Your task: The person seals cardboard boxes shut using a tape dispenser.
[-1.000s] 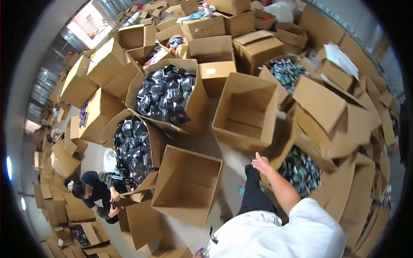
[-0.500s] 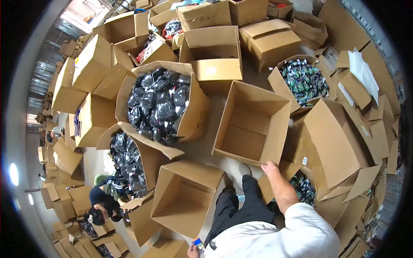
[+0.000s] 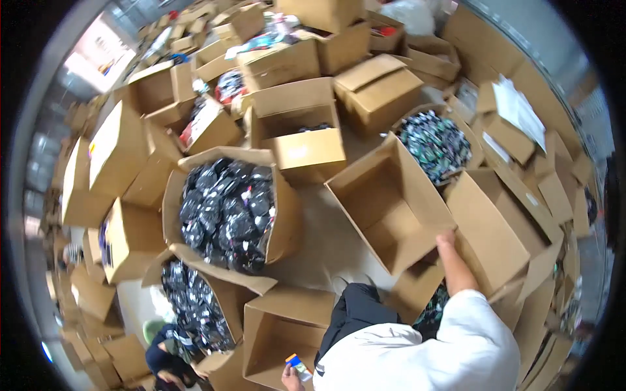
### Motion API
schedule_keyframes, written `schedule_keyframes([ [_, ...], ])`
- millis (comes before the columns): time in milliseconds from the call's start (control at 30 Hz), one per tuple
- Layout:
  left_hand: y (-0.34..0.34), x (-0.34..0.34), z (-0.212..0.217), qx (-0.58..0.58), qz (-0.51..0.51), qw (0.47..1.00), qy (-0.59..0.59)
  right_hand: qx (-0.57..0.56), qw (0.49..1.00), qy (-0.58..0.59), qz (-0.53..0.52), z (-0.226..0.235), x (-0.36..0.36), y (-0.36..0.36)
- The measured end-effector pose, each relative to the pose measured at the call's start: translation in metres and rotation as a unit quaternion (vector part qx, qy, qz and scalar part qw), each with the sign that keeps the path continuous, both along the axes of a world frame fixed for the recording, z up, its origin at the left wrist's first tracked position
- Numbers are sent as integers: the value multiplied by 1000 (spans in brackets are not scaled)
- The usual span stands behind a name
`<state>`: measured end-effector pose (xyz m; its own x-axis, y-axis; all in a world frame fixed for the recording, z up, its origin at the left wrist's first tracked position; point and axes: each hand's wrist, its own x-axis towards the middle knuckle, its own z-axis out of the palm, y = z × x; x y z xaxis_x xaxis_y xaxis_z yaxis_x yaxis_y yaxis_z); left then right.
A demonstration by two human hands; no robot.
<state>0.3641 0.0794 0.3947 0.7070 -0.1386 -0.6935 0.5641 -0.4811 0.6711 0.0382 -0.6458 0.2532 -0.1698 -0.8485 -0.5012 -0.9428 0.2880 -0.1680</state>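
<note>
My right hand (image 3: 445,238) is closed on the near right corner of a large open cardboard box (image 3: 381,212), whose inside shows bare brown walls. That box sits at an angle, its far corner against a carton of green and black wrapped items (image 3: 435,144). Low in the picture, my left hand (image 3: 291,379) pinches a small blue, orange and white packet (image 3: 299,367). Beside it another open box (image 3: 280,335) lies with its mouth toward me. To the left stands a big carton (image 3: 285,225) full of black plastic-wrapped bundles (image 3: 228,212).
A second carton of black bundles (image 3: 195,300) stands at the lower left, with a person (image 3: 171,358) bending beside it. More cartons (image 3: 297,124) crowd the far side. At the right a tall open box (image 3: 486,228) stands close to my right arm. Grey floor (image 3: 319,244) shows between boxes.
My right hand has pulled the bare box to the right and turned it. My left hand has come further into view with the packet. The whole view has shifted.
</note>
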Motion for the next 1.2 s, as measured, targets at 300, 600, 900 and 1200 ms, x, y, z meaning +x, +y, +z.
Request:
schedule_keyframes([
  [300,-51,-35,74,23,84,996,18,125,816,-385,-412,-66,96,109],
  [600,-90,23,44,79,-15,997,21,76,814,-441,-371,-48,80,77],
  [900,-318,63,38,-72,-273,952,-118,-24,780,-584,-223,309,115,28],
  [1200,-490,9,88,-93,-343,915,-189,-99,763,-633,-86,571,165,26],
])
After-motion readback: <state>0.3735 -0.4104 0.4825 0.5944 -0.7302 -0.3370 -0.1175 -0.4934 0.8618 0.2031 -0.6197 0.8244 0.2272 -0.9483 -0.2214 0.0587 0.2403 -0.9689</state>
